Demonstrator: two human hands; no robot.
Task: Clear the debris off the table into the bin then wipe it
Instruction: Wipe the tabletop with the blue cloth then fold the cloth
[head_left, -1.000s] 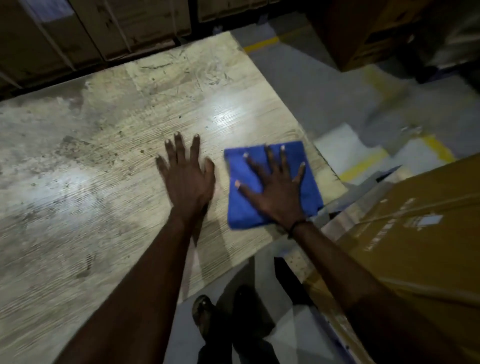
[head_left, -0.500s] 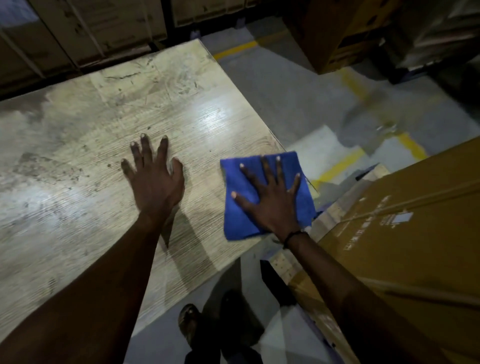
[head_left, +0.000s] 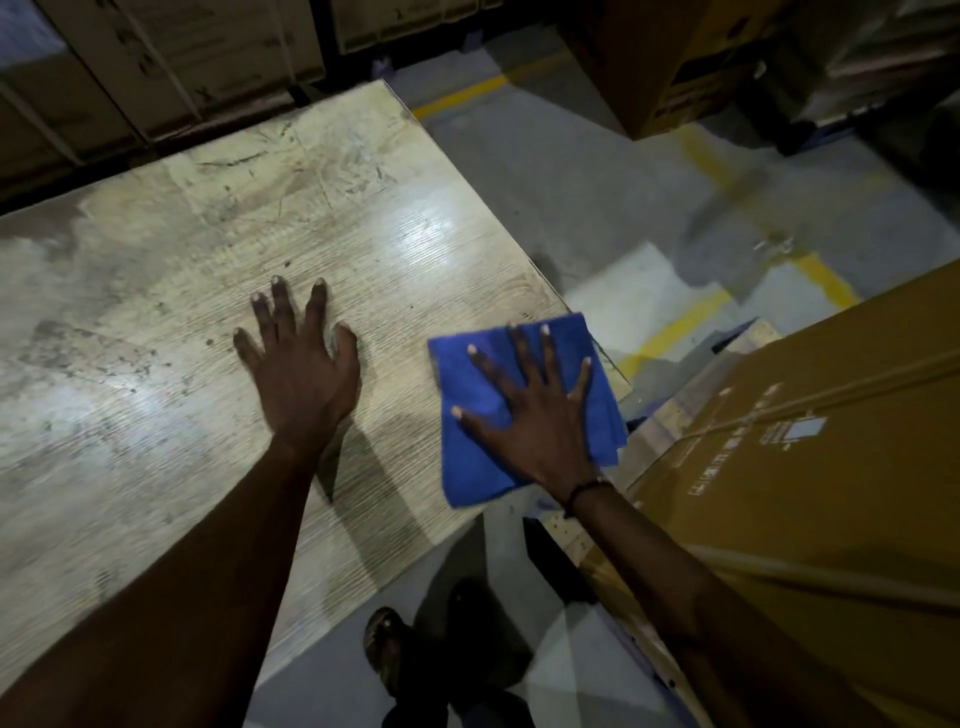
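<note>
Nothing legible anywhere. Spotted faint pale print and small handling symbols on the brown cardboard box (head_left: 810, 467) at the right, too blurred to make out. Noted a small white label (head_left: 805, 429) stuck on that same box, its text unreadable. Found no brand, number or sign clear enough to read elsewhere.

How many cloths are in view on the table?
1: a blue cloth at the table's right corner, pressed flat under the right hand. None other shows.
</note>
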